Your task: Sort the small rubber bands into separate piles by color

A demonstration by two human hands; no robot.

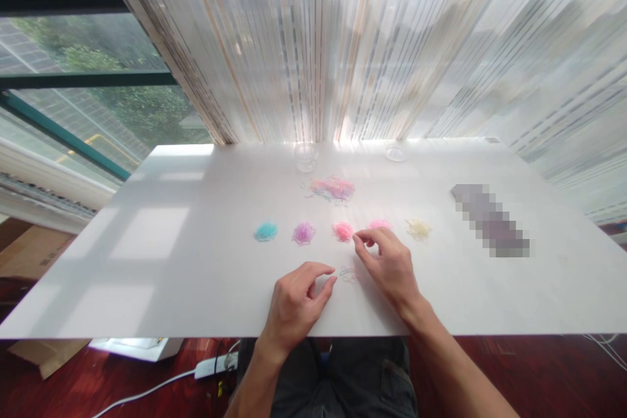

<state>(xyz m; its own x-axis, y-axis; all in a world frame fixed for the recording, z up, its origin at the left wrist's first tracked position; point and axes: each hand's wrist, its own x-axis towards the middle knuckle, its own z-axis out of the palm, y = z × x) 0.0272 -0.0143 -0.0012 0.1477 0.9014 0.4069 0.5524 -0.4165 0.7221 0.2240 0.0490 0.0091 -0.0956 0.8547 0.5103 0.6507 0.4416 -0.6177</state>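
Where five small piles (304, 233) of thin strands form a row across the desk (220, 294), we see our right hand (390, 266) beside the coral pile (343, 231), its fingers nearly together; whether they pinch a strand, we cannot tell. Our left hand (292, 298) has thumb and index spread beside a few loose strands (347, 272). Beyond the row lies a mixed heap (334, 189). We judge the step in hand as fine fingertip work at the coral pile; strands so slender call for a light, exact pinch.

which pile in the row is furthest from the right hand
The teal pile, at the row's left end; the purple pile, coral pile, pink pile and yellow pile all lie closer to the right hand.
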